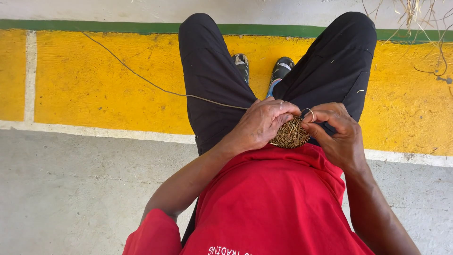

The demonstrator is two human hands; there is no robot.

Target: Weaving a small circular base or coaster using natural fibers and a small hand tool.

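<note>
A small round coiled woven fibre disc (291, 134) sits over the lap, between the left hand (261, 123) and right hand (336, 133); a long thin fibre strand (141, 77) trails off left.

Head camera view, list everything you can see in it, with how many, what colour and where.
Coiled woven disc: one, tan-brown, held between both hands above the lap.
Long fibre strand: one, pale tan, running from the disc up and left across the yellow band.
Dry straw stalks: a loose bunch, pale brown, top right corner.
Painted band: one, yellow with a green strip above it, across the wall.
Concrete floor: grey, lower left and right.
Shoes: two, dark patterned, between the knees.
Trousers: black, both legs.
Shirt: red, bottom centre.
Left hand: gripping the disc's left edge.
Right hand: pinching the disc's right edge.
</note>
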